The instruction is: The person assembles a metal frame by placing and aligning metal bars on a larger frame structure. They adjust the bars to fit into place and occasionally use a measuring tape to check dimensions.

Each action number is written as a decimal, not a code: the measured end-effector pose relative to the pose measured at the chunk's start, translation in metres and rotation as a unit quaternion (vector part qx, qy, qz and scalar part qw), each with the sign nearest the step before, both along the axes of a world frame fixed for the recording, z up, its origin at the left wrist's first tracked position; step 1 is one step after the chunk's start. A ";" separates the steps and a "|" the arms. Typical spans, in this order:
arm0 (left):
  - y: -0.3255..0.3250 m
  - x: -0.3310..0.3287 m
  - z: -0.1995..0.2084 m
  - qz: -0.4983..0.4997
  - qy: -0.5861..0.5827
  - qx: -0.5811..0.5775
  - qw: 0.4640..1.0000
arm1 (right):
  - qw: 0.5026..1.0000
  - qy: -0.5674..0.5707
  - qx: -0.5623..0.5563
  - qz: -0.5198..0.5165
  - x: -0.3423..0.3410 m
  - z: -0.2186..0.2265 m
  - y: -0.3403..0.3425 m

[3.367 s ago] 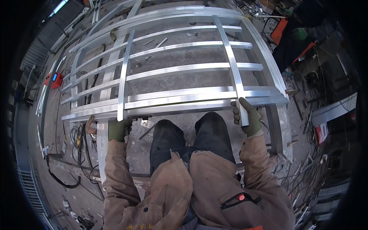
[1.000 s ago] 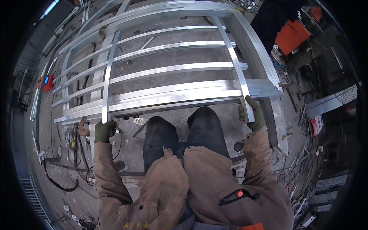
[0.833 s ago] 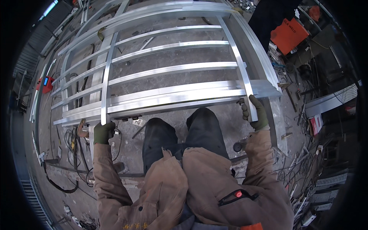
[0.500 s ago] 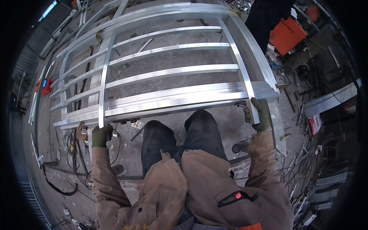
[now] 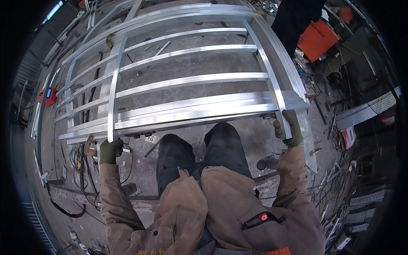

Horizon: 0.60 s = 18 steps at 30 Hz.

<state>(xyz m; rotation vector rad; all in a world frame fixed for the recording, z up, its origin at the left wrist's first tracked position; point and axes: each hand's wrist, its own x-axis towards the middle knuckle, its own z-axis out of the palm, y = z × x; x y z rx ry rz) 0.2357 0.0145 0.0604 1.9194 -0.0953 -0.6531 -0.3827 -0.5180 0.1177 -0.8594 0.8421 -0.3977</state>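
A silvery metal frame (image 5: 191, 86), like a ladder-shaped railing section with two side bars and several crosswise rails, spans the view in front of my knees. My left hand (image 5: 111, 151), in a dark green glove, is closed round the near end of the left side bar (image 5: 112, 114). At the other side my right hand (image 5: 293, 131), gloved alike, grips the near end of the right side bar (image 5: 278, 98), its fingers curled around the edge. Beneath the held frame lie long silvery beams (image 5: 170, 104) of a larger structure; the contact between them cannot be made out.
An orange-red panel (image 5: 318, 40) stands at the far right beside a dark-clothed person (image 5: 295, 21). Scrap and cables litter the right side. A brown-handled clamp (image 5: 89, 146) and loose cables (image 5: 79, 159) are near my left hand. A red device (image 5: 48, 97) sits farther left.
Both hands have shifted slightly outward with the bar ends, and the held frame looks a little larger, as if raised slightly. The larger structure below has stayed put.
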 end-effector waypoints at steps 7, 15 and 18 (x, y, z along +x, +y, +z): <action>0.008 0.010 -0.007 -0.021 0.003 -0.013 1.000 | 0.999 -0.011 -0.019 -0.027 0.002 -0.007 0.007; 0.007 0.015 -0.008 -0.014 -0.012 0.007 1.000 | 0.996 -0.058 0.035 -0.050 -0.048 -0.011 -0.026; -0.004 0.007 -0.004 -0.015 -0.022 0.034 0.999 | 0.987 0.071 -0.081 -0.118 -0.050 -0.014 -0.032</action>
